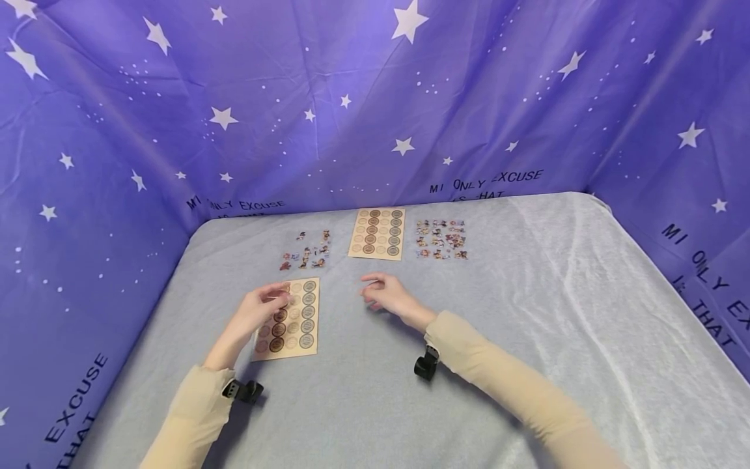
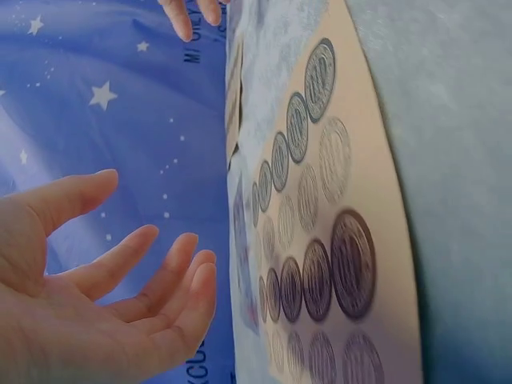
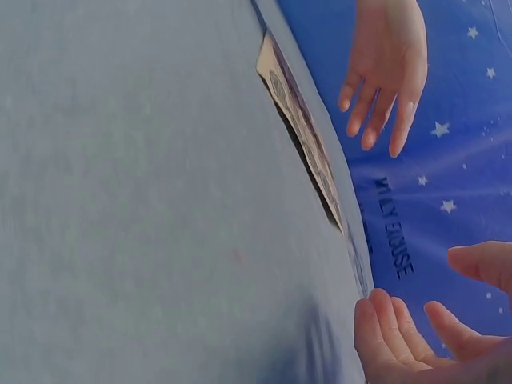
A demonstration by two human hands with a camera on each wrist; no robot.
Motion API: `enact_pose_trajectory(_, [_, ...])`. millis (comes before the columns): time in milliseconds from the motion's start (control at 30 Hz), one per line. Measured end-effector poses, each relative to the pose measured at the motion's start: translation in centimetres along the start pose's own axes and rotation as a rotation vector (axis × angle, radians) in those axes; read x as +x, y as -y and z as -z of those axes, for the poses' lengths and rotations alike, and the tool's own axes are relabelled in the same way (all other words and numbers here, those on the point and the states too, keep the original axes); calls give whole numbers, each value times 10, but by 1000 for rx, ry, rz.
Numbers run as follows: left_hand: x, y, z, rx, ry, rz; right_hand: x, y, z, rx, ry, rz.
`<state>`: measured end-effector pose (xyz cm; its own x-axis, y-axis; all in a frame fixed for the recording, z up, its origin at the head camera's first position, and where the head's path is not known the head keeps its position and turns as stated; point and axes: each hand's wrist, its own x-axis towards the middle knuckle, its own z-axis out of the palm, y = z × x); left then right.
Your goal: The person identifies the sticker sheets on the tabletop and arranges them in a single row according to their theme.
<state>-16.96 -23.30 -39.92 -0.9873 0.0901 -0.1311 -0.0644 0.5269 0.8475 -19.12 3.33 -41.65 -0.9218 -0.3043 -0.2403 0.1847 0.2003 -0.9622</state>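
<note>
In the head view the left hand hides part of a sheet of printed circles beneath its fingers; only the left wrist view shows the gap, those fingers loosely spread and empty. The right wrist view shows the thumb of the right hand well apart from its bent fingers, nothing between. Beyond these fingertips lies another sheet, flanked by small stickers that the head view alone shows clearly.

A makeshift curtained booth: purple star-printed drapes around three sides of a cloth-covered table.
</note>
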Motion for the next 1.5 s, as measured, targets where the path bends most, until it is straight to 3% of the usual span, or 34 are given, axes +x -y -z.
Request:
enact_pose_trajectory(267, [17, -10, -14, -91, 24, -25, 4, -1, 17, -13, -55, 39])
enact_pose_trajectory(500, [33, -19, -24, -76, 24, -71, 8, -2, 26, 15, -80, 63])
enact_pose_trajectory(667, [41, -27, -30, -68, 29, -61, 12, -3, 34, 9, -116, 55])
enact_pose_trajectory(967, [62, -36, -42, -158, 56, -40, 16, 1, 49, 8, -152, 38])
enact_pose_trajectory(1500, [96, -44, -60, -127, 51, -88, 28, 3, 66, 14, -204, 47])
